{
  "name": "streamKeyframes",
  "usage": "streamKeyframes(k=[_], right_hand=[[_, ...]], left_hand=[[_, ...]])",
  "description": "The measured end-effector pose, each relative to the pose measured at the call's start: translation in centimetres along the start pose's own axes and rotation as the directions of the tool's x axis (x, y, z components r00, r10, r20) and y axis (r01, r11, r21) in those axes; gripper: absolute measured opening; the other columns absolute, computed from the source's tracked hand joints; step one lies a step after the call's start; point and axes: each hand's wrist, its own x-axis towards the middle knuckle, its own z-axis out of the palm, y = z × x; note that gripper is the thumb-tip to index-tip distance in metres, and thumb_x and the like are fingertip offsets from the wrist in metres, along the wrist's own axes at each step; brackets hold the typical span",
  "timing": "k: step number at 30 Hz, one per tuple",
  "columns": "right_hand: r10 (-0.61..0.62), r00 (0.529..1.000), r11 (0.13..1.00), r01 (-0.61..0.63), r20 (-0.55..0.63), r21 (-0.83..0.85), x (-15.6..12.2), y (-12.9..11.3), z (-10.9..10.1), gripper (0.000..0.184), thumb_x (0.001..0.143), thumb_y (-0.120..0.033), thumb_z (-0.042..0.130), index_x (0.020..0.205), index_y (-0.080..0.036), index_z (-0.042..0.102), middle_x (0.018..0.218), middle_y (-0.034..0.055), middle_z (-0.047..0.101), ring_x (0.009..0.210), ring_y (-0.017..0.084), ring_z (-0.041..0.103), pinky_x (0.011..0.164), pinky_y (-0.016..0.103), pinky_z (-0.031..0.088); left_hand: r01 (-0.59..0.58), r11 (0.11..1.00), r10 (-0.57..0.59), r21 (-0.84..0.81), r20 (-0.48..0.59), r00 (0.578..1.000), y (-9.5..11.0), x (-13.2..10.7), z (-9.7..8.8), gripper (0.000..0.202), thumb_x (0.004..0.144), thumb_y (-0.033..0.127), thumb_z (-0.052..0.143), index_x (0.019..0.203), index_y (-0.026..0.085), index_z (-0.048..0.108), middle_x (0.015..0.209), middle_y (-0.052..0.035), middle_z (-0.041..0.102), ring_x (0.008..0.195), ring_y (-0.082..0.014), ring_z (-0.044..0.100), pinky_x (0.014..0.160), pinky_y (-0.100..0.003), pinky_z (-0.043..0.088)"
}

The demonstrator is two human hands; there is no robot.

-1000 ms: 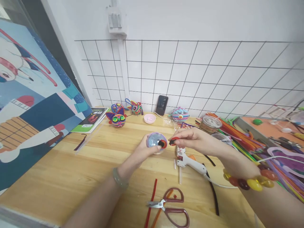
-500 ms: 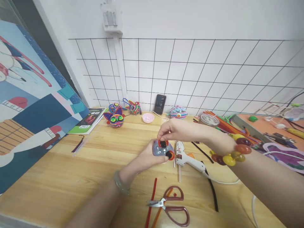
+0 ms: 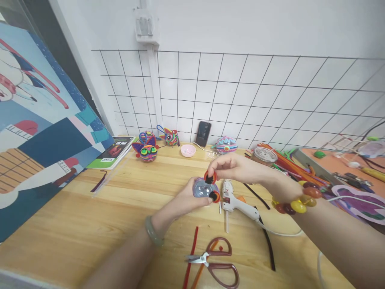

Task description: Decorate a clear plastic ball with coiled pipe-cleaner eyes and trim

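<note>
Item 1: clear ball (image 3: 200,188), bluish, see-through and glossy; held above the wooden table (image 3: 120,228), left of the glue gun (image 3: 227,200). Judged light, thin-walled and stiff, probably a hollow plastic shell; the smooth surface is likely slippery and may crack or dent under a hard squeeze. Best hold: a broad, gentle cup around the left side and underside, clear of the discs.

Item 2: lower disc (image 3: 214,196), black centre, red-orange rim; on the ball's near right side, the left thumb's tip next to it. Judged light and soft, easily pushed askew.

Item 3: upper disc (image 3: 209,178), similarly coloured, at the ball's upper right edge; whether it touches the ball cannot be told. Judged light, slightly springy, and best taken by the rim, as pressure on the face could deform it.

Holder A: left hand (image 3: 187,195), curved around the ball, thumb along the near side, opened to about the ball's width; the far fingertips are hidden.

Holder B: right hand (image 3: 229,166), thumb and finger nearly closed in a pinch on the upper disc; the remaining fingers curl loosely.
</note>
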Motion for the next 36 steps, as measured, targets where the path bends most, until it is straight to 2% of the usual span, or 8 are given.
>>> streamKeyframes(k=[4,7,11,14,18,26,31,36], right_hand=[[0.048,0.998,0.999,-0.047,-0.039,0.013,-0.2,0.2,-0.1,0.014,0.078,-0.023,0.056,0.080,-0.014,0.066,0.082,0.0035,0.067,0.079,0.015,0.062,0.078,0.031,0.048],[0.048,0.999,0.999,-0.048,-0.007,-0.019,0.1,0.2,0.2,0.013,0.078,-0.021,0.057,0.087,-0.013,0.063,0.083,0.0031,0.066,0.078,0.013,0.061,0.074,0.028,0.049],[0.026,0.999,0.994,-0.022,0.030,-0.109,0.7,0.5,0.6,0.022,0.078,-0.020,0.060,0.099,-0.015,0.058,0.085,0.0019,0.066,0.075,0.012,0.061,0.068,0.025,0.050],[0.054,0.995,0.974,-0.033,0.089,-0.223,1.1,0.7,0.5,0.019,0.081,-0.022,0.058,0.097,-0.015,0.064,0.087,0.0033,0.069,0.077,0.013,0.064,0.071,0.025,0.051],[0.071,0.988,0.952,-0.026,0.135,-0.306,1.7,0.5,0.4,0.021,0.082,-0.023,0.057,0.097,-0.016,0.070,0.085,0.0024,0.071,0.074,0.013,0.065,0.067,0.022,0.051],[0.009,0.991,0.914,0.045,0.131,-0.403,2.6,0.8,1.3,0.021,0.082,-0.020,0.056,0.095,-0.014,0.072,0.088,0.0041,0.070,0.076,0.013,0.063,0.067,0.019,0.048],[-0.034,0.992,0.857,0.094,0.125,-0.506,2.6,1.8,1.5,0.021,0.083,-0.020,0.055,0.096,-0.017,0.072,0.090,0.0037,0.069,0.079,0.014,0.063,0.071,0.021,0.047],[-0.062,0.990,0.838,0.122,0.128,-0.532,2.6,2.0,1.7,0.020,0.083,-0.018,0.056,0.096,-0.018,0.072,0.089,0.0037,0.068,0.080,0.014,0.062,0.073,0.022,0.047]], left_hand=[[0.003,1.000,-0.003,0.026,-0.021,1.000,-0.1,0.0,0.0,0.055,0.058,0.024,0.078,0.108,0.019,0.055,0.103,-0.0072,0.062,0.094,-0.0228,0.057,0.078,-0.029,0.042],[0.008,0.999,-0.007,0.046,-0.019,1.000,0.1,0.0,0.2,0.053,0.059,0.023,0.077,0.106,0.019,0.055,0.102,-0.0068,0.062,0.092,-0.0215,0.057,0.077,-0.028,0.043],[-0.072,0.995,0.064,0.064,0.109,0.992,0.8,0.1,0.4,0.035,0.064,0.024,0.073,0.096,0.016,0.059,0.091,-0.0044,0.061,0.085,-0.0179,0.056,0.074,-0.025,0.042],[-0.117,0.991,0.101,0.071,0.192,0.976,1.5,0.0,0.6,0.027,0.067,0.025,0.070,0.090,0.015,0.061,0.085,-0.0035,0.060,0.080,-0.0164,0.055,0.072,-0.024,0.042],[-0.099,0.991,0.083,0.086,0.177,0.981,2.0,-0.3,0.8,0.025,0.067,0.025,0.069,0.090,0.016,0.062,0.084,-0.0040,0.060,0.081,-0.0176,0.055,0.074,-0.026,0.043],[-0.107,0.989,0.088,0.106,0.169,0.982,1.6,-0.1,0.7,0.024,0.066,0.022,0.069,0.088,0.016,0.062,0.082,-0.0034,0.060,0.080,-0.0179,0.055,0.074,-0.027,0.044],[-0.113,0.990,0.100,0.081,0.155,0.983,1.2,0.1,0.7,0.030,0.064,0.022,0.070,0.091,0.015,0.059,0.084,-0.0034,0.059,0.080,-0.0177,0.055,0.073,-0.027,0.042],[-0.123,0.985,0.108,0.121,0.124,0.986,1.0,0.3,0.7,0.035,0.062,0.021,0.071,0.094,0.015,0.057,0.085,-0.0040,0.058,0.078,-0.0180,0.055,0.070,-0.028,0.043]])
